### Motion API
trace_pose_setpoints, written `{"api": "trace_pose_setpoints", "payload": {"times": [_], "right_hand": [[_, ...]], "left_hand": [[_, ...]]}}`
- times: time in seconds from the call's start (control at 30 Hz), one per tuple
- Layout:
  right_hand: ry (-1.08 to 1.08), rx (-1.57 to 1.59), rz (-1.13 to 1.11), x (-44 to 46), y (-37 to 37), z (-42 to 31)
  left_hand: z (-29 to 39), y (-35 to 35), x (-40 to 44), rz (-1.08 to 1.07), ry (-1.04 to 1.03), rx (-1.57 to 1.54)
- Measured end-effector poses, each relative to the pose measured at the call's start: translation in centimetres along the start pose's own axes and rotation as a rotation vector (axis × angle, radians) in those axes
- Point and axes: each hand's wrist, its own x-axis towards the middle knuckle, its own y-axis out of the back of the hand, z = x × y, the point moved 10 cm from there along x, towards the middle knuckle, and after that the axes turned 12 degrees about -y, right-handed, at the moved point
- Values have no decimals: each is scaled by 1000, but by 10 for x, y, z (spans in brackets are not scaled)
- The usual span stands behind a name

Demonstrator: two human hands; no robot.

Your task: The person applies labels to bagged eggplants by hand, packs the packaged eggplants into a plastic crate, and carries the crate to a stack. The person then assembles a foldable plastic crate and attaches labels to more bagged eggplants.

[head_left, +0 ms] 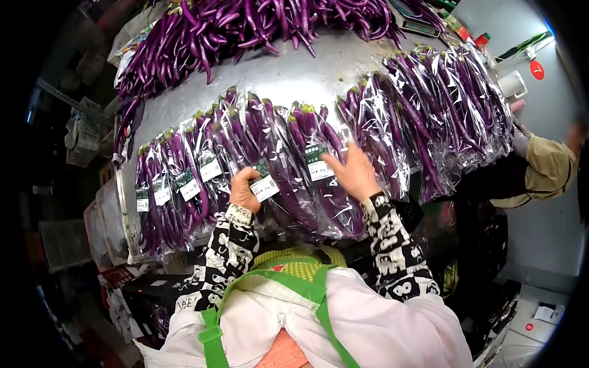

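Observation:
Clear bags of long purple eggplants lie side by side across the metal table. My left hand (245, 189) has its fingers curled on the edge of one bagged bunch of eggplants (285, 184), beside its white-and-green label (265, 187). My right hand (357, 174) is open, fingers apart, over the neighbouring eggplant bag (334, 205); its thumb reaches the label (320, 170) there. Left of my hands, several labelled eggplant bags (178, 190) are lined up. To the right, bags (383, 132) show no visible labels.
A large heap of loose eggplants (257, 24) covers the far side of the metal table (307, 70). At the right edge, a person's beige sleeve (546, 168) is near the bags. A white mug-like object (513, 86) and a red round tag (537, 70) are at the upper right.

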Motion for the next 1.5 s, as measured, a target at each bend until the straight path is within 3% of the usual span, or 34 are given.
{"api": "trace_pose_setpoints", "payload": {"times": [0.03,0.07,0.1,0.13,0.27,0.33,0.4,0.43,0.53,0.57,0.67,0.7,0.73,0.8,0.9,0.93,0.97,1.0,1.03,1.07,1.1,1.13,1.2,1.33,1.37,1.4,1.43,1.47,1.5], "right_hand": [[-7,-92,-118,-11,-20,1],[-14,-183,-232,-23,-39,1],[48,-339,-56,-29,-46,-6],[158,-300,144,-37,-44,-15],[35,-149,13,-3,-54,0],[-120,178,-105,3,-24,6],[-70,282,-81,8,4,7],[-7,306,-81,1,15,-6],[292,-55,159,-46,26,-69],[334,-67,134,-59,11,-81],[615,-100,86,-98,-28,-100],[667,-74,87,-105,-29,-102],[723,-45,80,-111,-32,-105],[731,-33,-6,-108,-43,-104],[574,-55,-662,-85,-76,-82],[348,242,-800,-61,-78,-60],[213,226,-655,-31,-58,-59],[152,150,-308,15,-47,-37],[213,144,-126,53,-47,-22],[135,264,-242,72,-57,-11],[101,180,-316,91,-76,1],[147,-86,-274,110,-93,12],[180,-52,-272,100,-102,7],[56,380,-544,61,-100,-20],[63,337,-465,80,-90,-6],[67,292,-385,101,-80,9],[66,247,-306,121,-72,22],[234,374,-263,63,-40,-29],[214,339,-293,54,-28,-41]], "left_hand": [[13,-9,-17,47,0,2],[19,-27,-27,-83,60,-65],[16,-26,-26,-82,80,-80],[12,-23,-24,-84,100,-94],[1,-17,-25,-144,165,-242],[12,-37,-43,-333,179,-477],[7,-40,-55,-254,309,-595],[20,-75,-72,-509,264,-560],[15,-93,-81,-618,298,-546],[21,-108,-92,-643,293,-572],[19,-86,-75,-643,310,-653],[24,-78,-70,-391,156,-368],[18,-64,-67,-317,191,-334],[3,-55,-66,-368,276,-384],[-11,-45,-67,-243,265,-312],[-16,-39,-66,-254,272,-307],[-28,-18,-56,-243,254,-264],[-30,-9,-53,-275,236,-303],[-28,-6,-58,-251,220,-301],[-22,-9,-64,-226,203,-297],[-13,-15,-73,-203,204,-301],[-12,-13,-73,-318,192,-397],[0,-18,-96,-347,334,-452],[57,19,-112,-101,-69,-164],[71,28,-117,-52,-118,-153],[71,17,-125,-120,-9,-356],[84,29,-128,-93,-90,-380],[103,48,-143,-94,-153,-416],[121,65,-157,-130,-192,-455]]}}
